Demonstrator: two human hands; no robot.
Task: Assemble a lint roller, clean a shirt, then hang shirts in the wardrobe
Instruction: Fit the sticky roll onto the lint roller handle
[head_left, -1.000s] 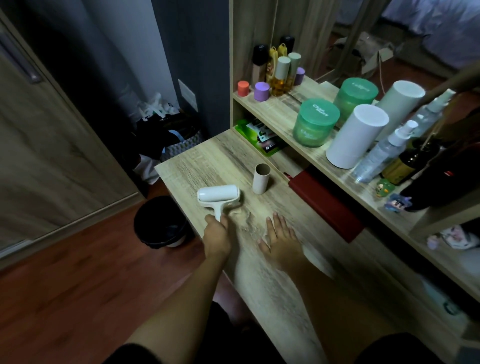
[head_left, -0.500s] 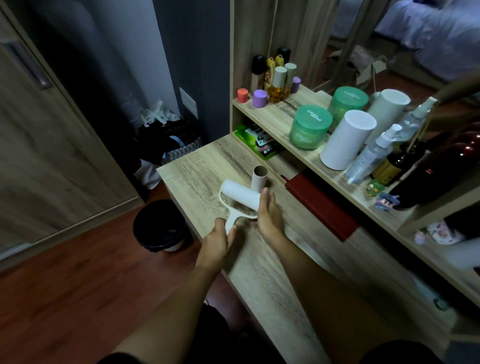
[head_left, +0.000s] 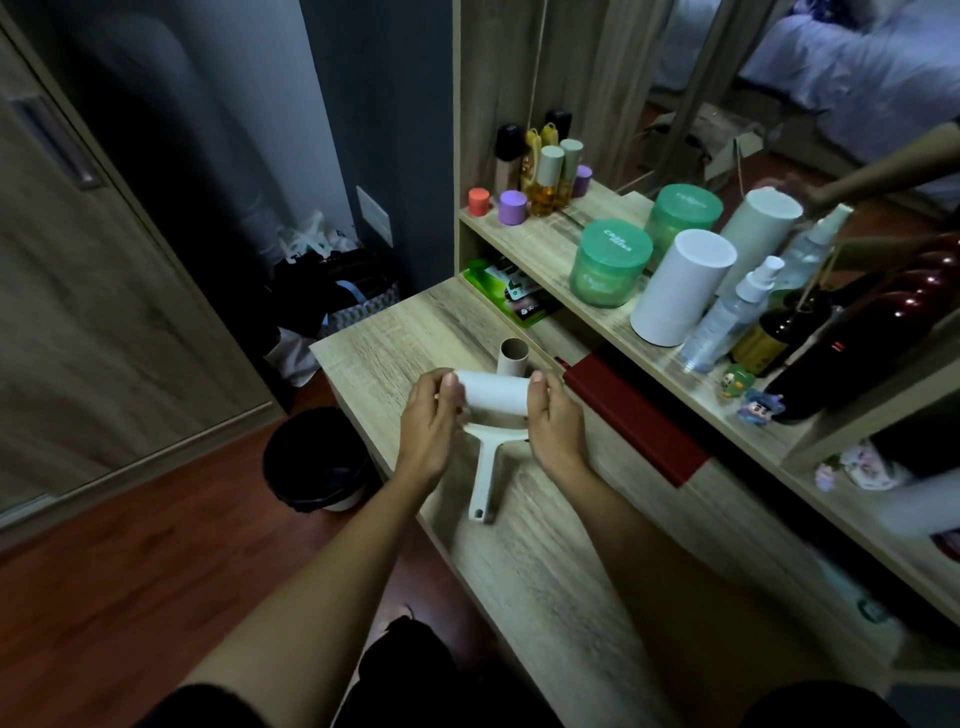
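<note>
On the shelf (head_left: 561, 244) above the desk (head_left: 395, 332) we see two green lidded jars (head_left: 610, 262), their contents not readable through the tinted walls, two white cylinders (head_left: 683, 286), clear spray bottles (head_left: 727, 317), and a row of small bottles (head_left: 545, 182) at the back, one holding amber liquid. On the floor beside the desk stands a dark bin (head_left: 317, 462) (what lies inside is too dim to tell).

We hold the lint roller (head_left: 493, 400) over the desk with both hands. Our left hand (head_left: 428, 421) grips the left end of the white roll, fingers curled round it; our right hand (head_left: 553, 421) grips the right end in the same way. The cream handle (head_left: 485, 478) points down toward us, and whether its tip touches the wood we cannot tell. Just behind the roll a bare cardboard tube (head_left: 513, 356) stands upright on the desk, with a dark red case (head_left: 634, 415) lying to its right under the shelf.

Half a second ago the left hand held the handle and the roll sat tilted with the right hand flat against its end; now the left hand has gone up to the roll itself, the handle hangs free, and the roll lies level between the two hands.
</note>
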